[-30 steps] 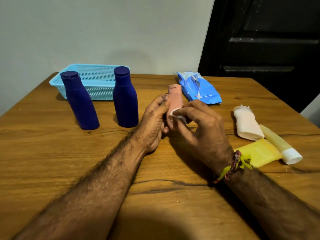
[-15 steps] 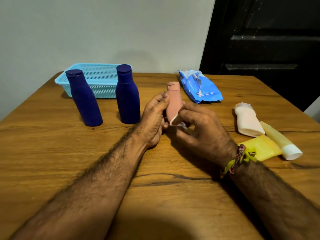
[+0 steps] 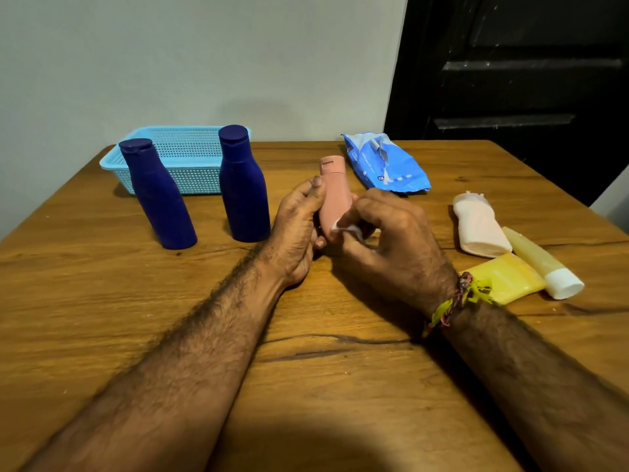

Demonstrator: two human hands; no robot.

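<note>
Wipe shifted slightly up the pink bottle; right hand pinches it. Left hand grips the bottle upright, mid-bench, toward the far edge.

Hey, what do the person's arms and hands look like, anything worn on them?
No sleeves in view: both forearms are bare and hairy. The left hand and right hand have no gloves, and no rings show. The right wrist wears a thread band of yellow-green, red and dark strands with frayed loose ends.
</note>
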